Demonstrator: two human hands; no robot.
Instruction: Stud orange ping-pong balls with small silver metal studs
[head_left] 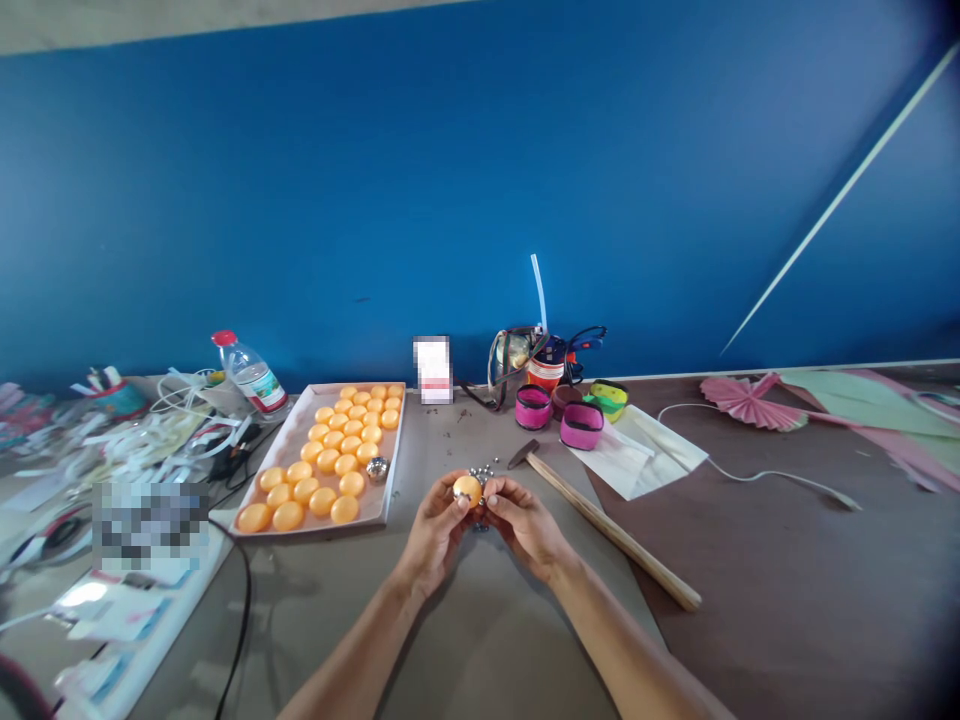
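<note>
My left hand (439, 530) is closed around an orange ball (466, 489), which looks like a table tennis ball. Something silver shows on the ball's lower side, under my thumb. Close against its right side, my right hand (525, 525) has its thumb and fingers pinched together; what they hold is too small to make out. Small shiny silver pieces (484, 472) lie on the table just behind the hands. To the left, a shallow white tray (386, 505) carries rows of similar orange balls (328, 460). One ball (377, 469) at the tray's right side is covered in silver.
A hammer (615, 530) with a wooden handle lies right of my hands. Beyond it are pink bands (581, 425), a white paper sheet (637, 455) and a cable (780, 478). A bottle (255, 375) stands behind the tray. Cluttered cords (199, 420) fill the left side.
</note>
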